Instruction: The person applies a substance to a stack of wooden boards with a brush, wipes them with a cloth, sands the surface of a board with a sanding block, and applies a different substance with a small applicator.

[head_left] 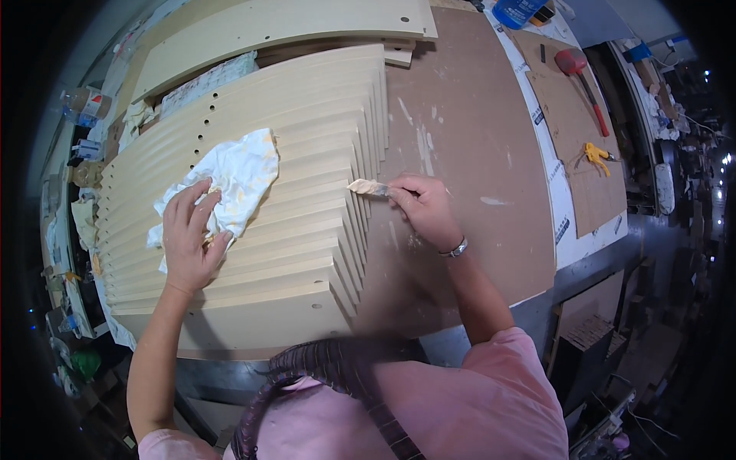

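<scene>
My right hand (426, 207) grips a small putty knife (374, 188), its blade coated with pale filler. The blade's tip touches or hovers just over the right ends of stacked light wood boards (307, 161); I cannot tell which. These boards overlap in a stepped row, with their right ends fanned out. On top of them lies a crumpled white cloth (244, 180) with yellowish stains. My left hand (192, 238) rests on the cloth, fingers curled loosely into its folds and thumb apart. Part of the cloth is hidden beneath that hand.
More boards (268, 38) lie at the far side of the brown-topped table (468, 138). To the right are a red mallet (586, 88) and a yellow air blow gun (596, 157) on cardboard. A blue container (517, 11) stands at the back; a plastic bottle (86, 103) is at far left.
</scene>
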Motion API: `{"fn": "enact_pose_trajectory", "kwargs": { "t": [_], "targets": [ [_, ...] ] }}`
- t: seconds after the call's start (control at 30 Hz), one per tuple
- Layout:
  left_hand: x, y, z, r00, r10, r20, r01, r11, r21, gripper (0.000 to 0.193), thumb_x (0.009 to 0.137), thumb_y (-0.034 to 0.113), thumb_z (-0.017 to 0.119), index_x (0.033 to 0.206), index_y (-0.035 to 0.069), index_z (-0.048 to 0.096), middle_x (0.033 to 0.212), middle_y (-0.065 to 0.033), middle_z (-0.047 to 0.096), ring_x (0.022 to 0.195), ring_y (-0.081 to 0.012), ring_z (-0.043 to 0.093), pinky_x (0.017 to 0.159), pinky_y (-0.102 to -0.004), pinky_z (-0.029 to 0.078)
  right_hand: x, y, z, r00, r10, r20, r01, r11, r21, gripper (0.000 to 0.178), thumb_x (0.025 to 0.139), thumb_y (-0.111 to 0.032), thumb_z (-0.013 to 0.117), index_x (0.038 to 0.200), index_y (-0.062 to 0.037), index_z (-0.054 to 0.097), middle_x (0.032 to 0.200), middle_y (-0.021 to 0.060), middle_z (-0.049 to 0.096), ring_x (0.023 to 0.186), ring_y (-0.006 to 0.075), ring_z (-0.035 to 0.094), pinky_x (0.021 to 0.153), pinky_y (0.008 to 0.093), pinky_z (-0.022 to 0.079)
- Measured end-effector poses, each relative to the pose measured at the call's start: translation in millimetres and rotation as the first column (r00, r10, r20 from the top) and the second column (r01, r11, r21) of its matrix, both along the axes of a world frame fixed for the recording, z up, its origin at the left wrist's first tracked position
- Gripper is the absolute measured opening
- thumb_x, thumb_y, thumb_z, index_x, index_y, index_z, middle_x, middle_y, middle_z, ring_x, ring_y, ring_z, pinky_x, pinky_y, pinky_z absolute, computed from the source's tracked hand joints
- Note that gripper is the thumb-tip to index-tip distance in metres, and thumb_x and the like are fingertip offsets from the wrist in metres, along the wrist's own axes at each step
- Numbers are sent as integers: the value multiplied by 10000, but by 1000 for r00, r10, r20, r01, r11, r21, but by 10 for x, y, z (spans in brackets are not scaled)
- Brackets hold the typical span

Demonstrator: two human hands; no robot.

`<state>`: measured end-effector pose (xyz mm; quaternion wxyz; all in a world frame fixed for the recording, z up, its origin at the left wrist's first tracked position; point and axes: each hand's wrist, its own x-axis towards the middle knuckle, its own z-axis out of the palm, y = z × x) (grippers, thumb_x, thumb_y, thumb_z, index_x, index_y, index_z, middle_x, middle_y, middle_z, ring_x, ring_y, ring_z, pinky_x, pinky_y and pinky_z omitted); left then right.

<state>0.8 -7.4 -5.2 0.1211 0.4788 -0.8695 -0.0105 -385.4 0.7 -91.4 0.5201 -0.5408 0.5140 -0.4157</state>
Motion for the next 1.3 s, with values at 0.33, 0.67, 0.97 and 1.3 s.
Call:
{"fn": "enact_pose_trajectory", "kwargs": {
  "t": [0.33,0.67,0.97,1.3],
  "targets": [
    [-3,-4,-17,1000,3,-22,-3,1000,-14,517,790,316,672,1237,66,600,1382,-128,541,1223,-371,483,1055,-477,360,18,54,24,997,-81,-19,81,996,-30,107,932,-15,599,923,33,694,740,8,613,555,37,491,489,199,391],
    [8,10,-25,1000,6,-26,-7,999,-32,505,793,306,674,1235,70,608,1379,-122,544,1229,-364,483,1059,-469,360,45,127,128,988,-100,-116,88,991,-99,110,884,-4,593,911,39,690,714,85,615,643,150,566,607,284,452],
    [11,21,-13,1000,18,-21,-18,1000,-25,497,809,324,667,1233,69,611,1368,-117,547,1225,-360,487,1055,-470,369,103,392,216,995,-41,-88,35,997,-64,108,906,20,594,861,43,690,711,22,613,540,50,500,477,222,387],
    [-17,11,-5,999,10,-32,-11,999,-30,497,815,324,665,1241,73,610,1357,-117,551,1227,-356,488,1057,-468,369,67,504,151,983,-180,23,178,980,85,122,943,-15,586,929,46,691,731,24,633,546,41,502,492,203,405]
  ]
}}
